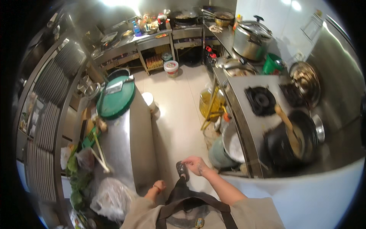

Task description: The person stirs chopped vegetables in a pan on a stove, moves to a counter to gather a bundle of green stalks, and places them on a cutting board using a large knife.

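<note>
My right hand (pixel 194 164) hangs in front of my body above the tiled floor, over my shoe, with its fingers bent and no object visible in it. Lower and further left, my left hand (pixel 160 185) is curled beside the steel counter (pixel 123 148), touching nothing that shows. On that counter lie a round green cutting board (pixel 115 110) with a cleaver (pixel 113 88) on it, spring onion stalks (pixel 98 146), a clear plastic bag (pixel 113 197) and leafy greens (pixel 77 183). To the right, a black pot (pixel 274 151) with a wooden-handled utensil (pixel 284 117) stands on the stove.
Stacked plates (pixel 47 126) fill the left rack. A white bucket (pixel 148 100) and a lidded tub (pixel 171 68) stand on the floor. Along the right counter are a yellow oil container (pixel 207 104), a gas burner (pixel 260 98), a pressure cooker (pixel 248 43) and a green container (pixel 270 64).
</note>
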A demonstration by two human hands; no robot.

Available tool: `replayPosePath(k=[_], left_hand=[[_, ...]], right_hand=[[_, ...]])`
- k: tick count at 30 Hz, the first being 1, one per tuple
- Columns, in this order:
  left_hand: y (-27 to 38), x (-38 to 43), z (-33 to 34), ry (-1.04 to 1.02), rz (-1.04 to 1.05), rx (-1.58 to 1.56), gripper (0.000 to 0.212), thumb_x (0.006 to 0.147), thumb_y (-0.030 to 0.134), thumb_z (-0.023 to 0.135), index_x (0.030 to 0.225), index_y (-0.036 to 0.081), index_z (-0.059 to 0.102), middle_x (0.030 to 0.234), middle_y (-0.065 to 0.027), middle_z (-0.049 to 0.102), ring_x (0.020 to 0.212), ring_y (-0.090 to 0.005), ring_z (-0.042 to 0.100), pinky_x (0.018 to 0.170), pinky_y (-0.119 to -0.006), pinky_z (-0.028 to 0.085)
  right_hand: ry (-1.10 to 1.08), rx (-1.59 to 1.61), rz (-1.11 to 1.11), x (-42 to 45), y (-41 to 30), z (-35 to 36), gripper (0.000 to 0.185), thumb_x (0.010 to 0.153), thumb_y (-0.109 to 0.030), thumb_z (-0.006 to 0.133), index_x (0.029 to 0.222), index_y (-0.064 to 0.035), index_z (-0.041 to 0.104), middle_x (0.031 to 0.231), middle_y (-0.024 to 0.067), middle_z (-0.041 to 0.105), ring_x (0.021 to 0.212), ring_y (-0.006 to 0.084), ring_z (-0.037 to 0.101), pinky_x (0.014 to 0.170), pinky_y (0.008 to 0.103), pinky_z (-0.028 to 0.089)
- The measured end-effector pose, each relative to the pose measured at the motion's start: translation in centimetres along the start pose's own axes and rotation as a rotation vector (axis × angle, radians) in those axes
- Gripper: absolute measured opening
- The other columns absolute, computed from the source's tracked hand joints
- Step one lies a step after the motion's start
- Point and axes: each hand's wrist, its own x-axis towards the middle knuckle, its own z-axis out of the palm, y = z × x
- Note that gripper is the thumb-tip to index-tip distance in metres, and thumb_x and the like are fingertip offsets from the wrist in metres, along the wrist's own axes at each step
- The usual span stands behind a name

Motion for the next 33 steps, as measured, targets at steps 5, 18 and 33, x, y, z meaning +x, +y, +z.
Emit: replayPosePath(k=[5, 18, 33], left_hand=[[-0.4, 10.1, -8.4, -0.088, 0.069, 0.042, 0.037, 0.074, 0.023, 0.059, 0.107, 0.005, 0.057, 0.105, -0.0119, 0.060, 0.101, -0.0259, 0.055, 0.087, -0.035, 0.043], [14.7, 35.0, -51.6, 0.284, 0.320, -0.306, 0.035, 0.078, 0.021, 0.057, 0.109, 0.006, 0.054, 0.103, -0.0167, 0.059, 0.095, -0.0288, 0.057, 0.083, -0.037, 0.044], [4.7, 47.9, -67.4, 0.262, -0.149, -0.541, 0.035, 0.079, 0.022, 0.056, 0.111, 0.009, 0.055, 0.104, -0.0162, 0.059, 0.097, -0.0313, 0.056, 0.082, -0.038, 0.045]], right_hand=[[-0.270, -0.242, 0.108, 14.7, 1.8, 0.3, 0.021, 0.078, -0.014, 0.054, 0.097, -0.0093, 0.063, 0.091, 0.0135, 0.062, 0.082, 0.0249, 0.060, 0.074, 0.0326, 0.047], [0.016, -0.208, 0.231, 45.8, 10.3, -12.4, 0.019, 0.077, -0.013, 0.055, 0.092, -0.0066, 0.065, 0.086, 0.0129, 0.064, 0.078, 0.0209, 0.062, 0.072, 0.0283, 0.047], [-0.049, -0.399, -0.149, 99.6, 8.8, -28.8, 0.023, 0.077, -0.012, 0.057, 0.097, -0.0030, 0.061, 0.092, 0.0137, 0.062, 0.080, 0.0240, 0.061, 0.071, 0.0307, 0.049]])
